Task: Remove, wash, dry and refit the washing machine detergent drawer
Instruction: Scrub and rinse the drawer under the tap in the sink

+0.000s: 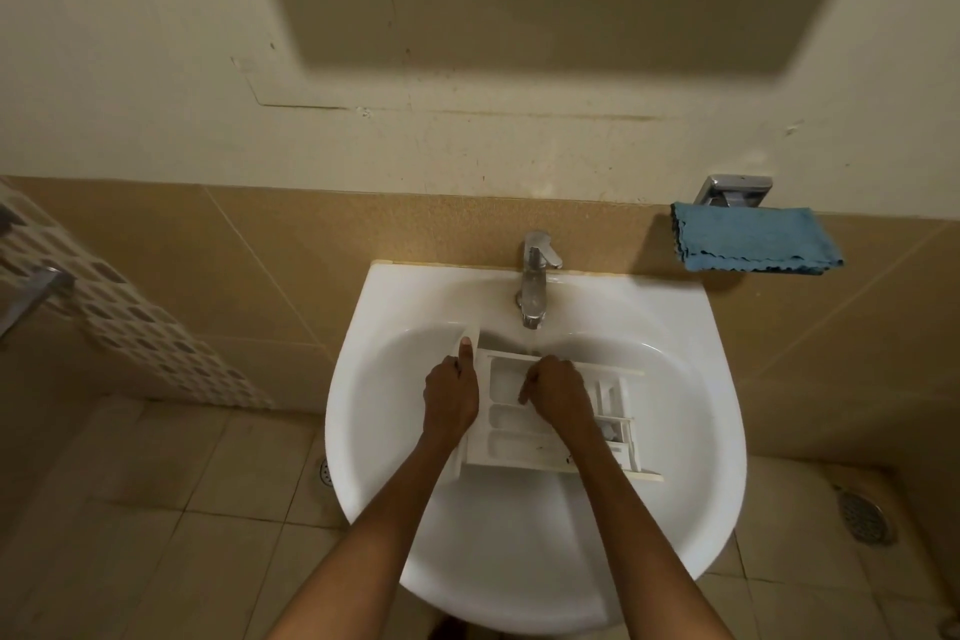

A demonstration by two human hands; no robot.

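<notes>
White detergent drawer point(519, 437) mid-wash: left hand point(451, 398) grips its end; right hand point(558, 392) curls inside, grip unclear; rinsing, drying next.

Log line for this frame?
phase: wash | drawer in sink under running tap | left hand grips drawer front | right hand inside drawer | blue cloth on holder

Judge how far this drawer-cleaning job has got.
Done: the detergent drawer is out and in the sink. In hand: washing; the tap runs onto it, left hand gripping its front end, right hand over its compartments. Left: drying, perhaps with the blue cloth, then refitting.
</notes>
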